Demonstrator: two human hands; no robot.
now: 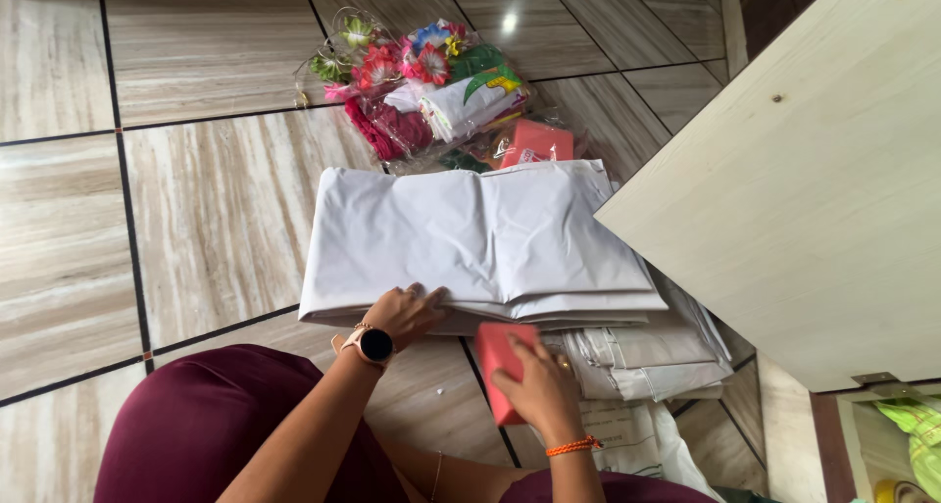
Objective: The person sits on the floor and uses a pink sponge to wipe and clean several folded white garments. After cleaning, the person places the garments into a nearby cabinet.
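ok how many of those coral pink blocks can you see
2: one pink block held in the right hand, another wrapped in plastic beyond the folded white cloth. More may be hidden.

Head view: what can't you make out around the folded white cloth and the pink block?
- Left hand: fingertips tucked under the folded white cloth.
- Pink block: far side covered by the right hand.
- Grey folded stack: partly under the cloth and the wooden panel.
- Plastic bags: wrapped contents unclear.
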